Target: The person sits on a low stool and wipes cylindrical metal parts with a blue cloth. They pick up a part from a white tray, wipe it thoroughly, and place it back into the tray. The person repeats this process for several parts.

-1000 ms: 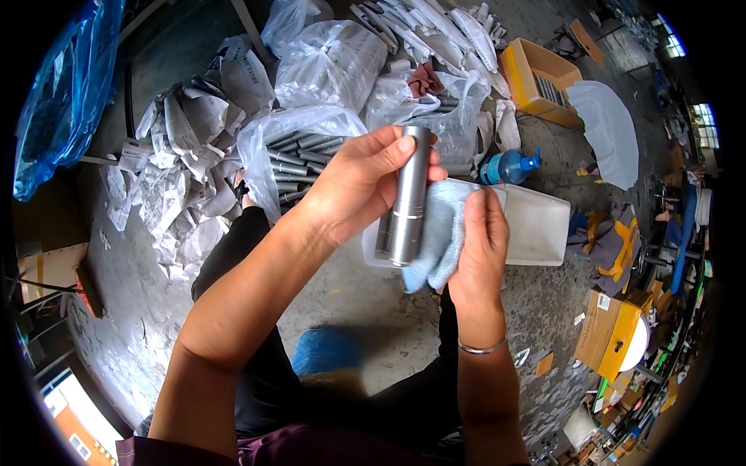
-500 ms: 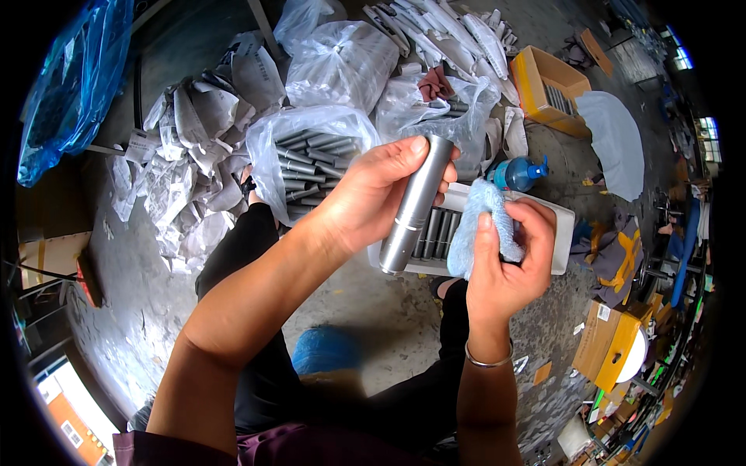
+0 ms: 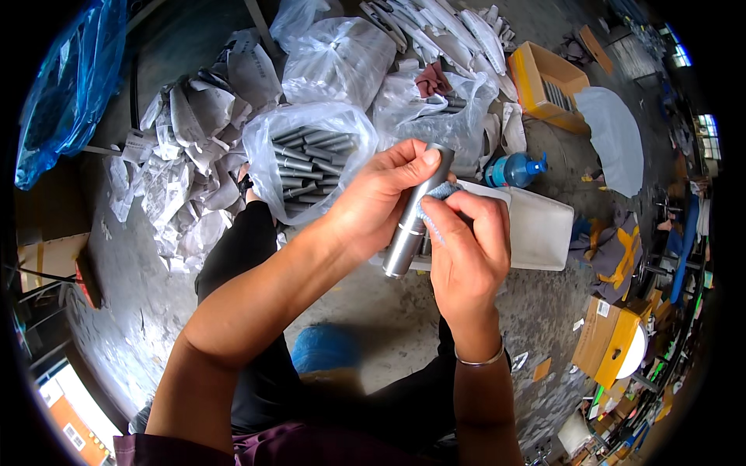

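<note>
The tube (image 3: 400, 250) was metallic grey, banded near one end with brighter silver. The cloth (image 3: 441, 191) was pale blue; the bangle (image 3: 482, 361), silver. The tray (image 3: 542, 239) was white, the bottle (image 3: 510, 170) translucent blue, the rag (image 3: 433, 81) maroon. The trousers (image 3: 239, 242) were black, the shirt (image 3: 326, 447) dark purple. The floor (image 3: 381, 311) was mottled grey, the plastic sheeting (image 3: 71, 89) vivid blue.

Scuffed grey floor (image 3: 388, 311), bright windows (image 3: 707, 133) right, daylit opening (image 3: 74, 408) left
</note>
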{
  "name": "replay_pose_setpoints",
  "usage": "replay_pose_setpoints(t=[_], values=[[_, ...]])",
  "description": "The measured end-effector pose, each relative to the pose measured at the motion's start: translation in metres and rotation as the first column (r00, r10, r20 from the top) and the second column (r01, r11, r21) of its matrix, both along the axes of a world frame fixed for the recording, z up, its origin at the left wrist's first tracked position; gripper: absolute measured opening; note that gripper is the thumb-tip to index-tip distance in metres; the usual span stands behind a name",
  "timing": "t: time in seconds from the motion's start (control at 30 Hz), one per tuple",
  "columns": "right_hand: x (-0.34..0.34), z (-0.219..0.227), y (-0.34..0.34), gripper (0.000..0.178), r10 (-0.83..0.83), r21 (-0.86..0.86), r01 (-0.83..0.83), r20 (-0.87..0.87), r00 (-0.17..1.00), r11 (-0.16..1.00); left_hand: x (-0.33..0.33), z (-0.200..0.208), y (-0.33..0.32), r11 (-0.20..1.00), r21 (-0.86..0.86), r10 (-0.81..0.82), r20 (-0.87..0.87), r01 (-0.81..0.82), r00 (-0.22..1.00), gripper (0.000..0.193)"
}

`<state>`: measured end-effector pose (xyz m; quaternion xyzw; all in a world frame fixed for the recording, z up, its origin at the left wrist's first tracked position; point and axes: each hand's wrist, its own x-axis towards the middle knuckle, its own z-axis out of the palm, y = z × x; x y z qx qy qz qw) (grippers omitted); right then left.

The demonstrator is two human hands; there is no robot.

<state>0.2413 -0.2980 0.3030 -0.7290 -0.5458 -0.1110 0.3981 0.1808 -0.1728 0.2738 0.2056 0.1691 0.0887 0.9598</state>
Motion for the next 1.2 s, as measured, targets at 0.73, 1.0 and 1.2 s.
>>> replay_pose_setpoints(t=[0.73, 1.0, 1.2], values=[[-0.001, -0.003, 0.0, 0.022, -0.033, -0.006, 0.032, -0.195, 0.98, 0.999, -0.003, -0.003, -0.001, 1.0, 0.013, 0.0, -0.083, 0.001, 0.997, 0.031], [-0.008, 0.0, -0.004, 0.021, 0.028, -0.067, -0.041, -0.174, 0.984, 0.997, -0.005, -0.004, 0.003, 0.998, 0.055, -0.008, -0.083, 0.013, 0.997, 0.03], [-0.004, -0.004, 0.001, 0.023, -0.017, -0.015, 0.015, -0.158, 0.987, 1.0, -0.003, -0.003, 0.0, 0.999, 0.034, 0.004, -0.107, -0.001, 0.994, 0.027]])
